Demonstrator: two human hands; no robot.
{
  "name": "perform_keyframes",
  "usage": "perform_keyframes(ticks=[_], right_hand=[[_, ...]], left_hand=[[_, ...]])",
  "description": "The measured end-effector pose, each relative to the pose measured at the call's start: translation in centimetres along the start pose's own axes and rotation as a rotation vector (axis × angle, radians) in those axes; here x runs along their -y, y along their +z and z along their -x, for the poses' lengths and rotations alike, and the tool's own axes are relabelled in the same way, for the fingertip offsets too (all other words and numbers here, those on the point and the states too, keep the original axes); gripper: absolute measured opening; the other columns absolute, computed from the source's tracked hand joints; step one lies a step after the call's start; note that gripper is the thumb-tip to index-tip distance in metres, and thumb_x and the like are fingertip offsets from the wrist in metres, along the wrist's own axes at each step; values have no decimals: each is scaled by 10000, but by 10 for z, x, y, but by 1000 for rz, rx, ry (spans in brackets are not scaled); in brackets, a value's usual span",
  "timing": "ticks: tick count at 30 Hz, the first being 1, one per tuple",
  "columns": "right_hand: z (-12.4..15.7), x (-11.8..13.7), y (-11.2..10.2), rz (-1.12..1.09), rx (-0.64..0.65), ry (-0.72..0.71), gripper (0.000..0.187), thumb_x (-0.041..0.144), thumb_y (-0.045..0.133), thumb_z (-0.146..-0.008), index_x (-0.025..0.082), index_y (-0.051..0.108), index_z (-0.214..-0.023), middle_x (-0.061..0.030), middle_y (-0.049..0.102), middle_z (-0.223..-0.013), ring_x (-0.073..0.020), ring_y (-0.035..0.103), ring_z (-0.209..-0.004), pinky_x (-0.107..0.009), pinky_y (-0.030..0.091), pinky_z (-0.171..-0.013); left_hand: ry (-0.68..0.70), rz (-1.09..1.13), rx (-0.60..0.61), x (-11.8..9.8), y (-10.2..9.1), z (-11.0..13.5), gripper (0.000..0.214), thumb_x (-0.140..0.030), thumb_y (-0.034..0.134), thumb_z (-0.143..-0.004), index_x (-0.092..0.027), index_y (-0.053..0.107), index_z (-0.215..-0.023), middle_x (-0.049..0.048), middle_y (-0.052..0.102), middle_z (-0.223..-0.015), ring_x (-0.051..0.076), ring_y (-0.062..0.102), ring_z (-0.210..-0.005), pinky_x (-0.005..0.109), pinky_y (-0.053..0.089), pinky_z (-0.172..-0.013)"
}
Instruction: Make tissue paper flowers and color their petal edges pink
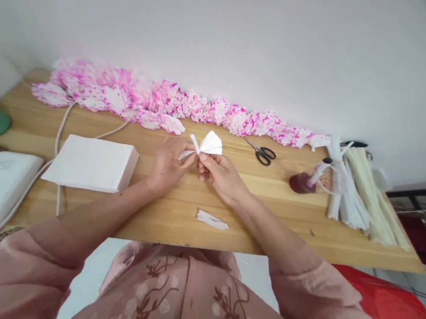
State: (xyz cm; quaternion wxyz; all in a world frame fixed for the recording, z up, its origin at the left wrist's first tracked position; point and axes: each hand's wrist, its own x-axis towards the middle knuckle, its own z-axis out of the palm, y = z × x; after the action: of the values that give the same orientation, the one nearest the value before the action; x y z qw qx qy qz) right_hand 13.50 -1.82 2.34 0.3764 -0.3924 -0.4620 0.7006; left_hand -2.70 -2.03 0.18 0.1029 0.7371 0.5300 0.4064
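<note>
Over the middle of the wooden table, a pleated piece of white paper (211, 143) is pinched at its waist and fans out on the right. My left hand (170, 161) grips its left side, fingers closed. My right hand (222, 174) pinches the paper near the centre with thumb and fingers. A narrow white strip (195, 142) sticks up between the hands at the gathered middle; which fingers hold it is hard to tell. Below my hands, a few thin white strips (212, 219) lie on the table.
Pink-spotted white paper flowers (158, 100) line the wall side. Black-handled scissors (263, 153) lie right of my hands. A bottle of dark red liquid (304, 182) and bundled white and cream strips (369, 196) are at right. A white paper stack (93, 162), cable (61, 128) and white power bank (2, 193) are left.
</note>
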Motion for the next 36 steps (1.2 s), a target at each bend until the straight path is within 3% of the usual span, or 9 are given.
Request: perform_keyframes(ticks=[5, 11, 21, 29, 36], right_hand=[[-5, -12, -1, 21, -133, -56, 478, 604, 818, -641, 190, 580, -657, 46, 533, -613, -85, 470, -573, -245, 405, -537], [-7, -17, -7, -17, -164, -54, 473, 569, 864, -588, 187, 605, -695, 52, 557, -611, -93, 483, -588, -246, 423, -546], [-7, -15, -12, 46, -168, -93, 487, 608, 838, -608, 191, 594, -670, 47, 553, -582, -94, 481, -544, -258, 408, -539], [-11, -21, -14, 129, -182, -92, 470, 548, 868, -579, 176, 659, -776, 37, 606, -645, -93, 489, -576, -244, 425, -534], [-14, -24, -23, 247, -155, -182, 370, 509, 793, -691, 191, 628, -782, 37, 590, -649, -107, 498, -589, -247, 423, -557]], left_hand=[[113, -53, -52, 2, 4, 0, 134, -249, 524, -939, -229, 624, -851, 38, 740, -867, 210, 664, -858, 386, 486, -819], [194, -55, -41, 2, 6, 1, 141, -233, 521, -949, -219, 641, -878, 44, 756, -908, 207, 674, -867, 374, 478, -826], [159, 56, 50, -6, -3, 1, 133, -278, 520, -967, -235, 641, -936, 63, 755, -975, 215, 684, -941, 400, 495, -887], [-199, 490, 40, -8, -2, 1, 222, -359, 670, -867, -173, 667, -747, 30, 711, -784, 159, 635, -748, 276, 479, -718], [-294, 642, 103, -12, -9, -4, 250, -346, 677, -852, -163, 648, -684, 0, 644, -710, 121, 548, -692, 240, 418, -676]])
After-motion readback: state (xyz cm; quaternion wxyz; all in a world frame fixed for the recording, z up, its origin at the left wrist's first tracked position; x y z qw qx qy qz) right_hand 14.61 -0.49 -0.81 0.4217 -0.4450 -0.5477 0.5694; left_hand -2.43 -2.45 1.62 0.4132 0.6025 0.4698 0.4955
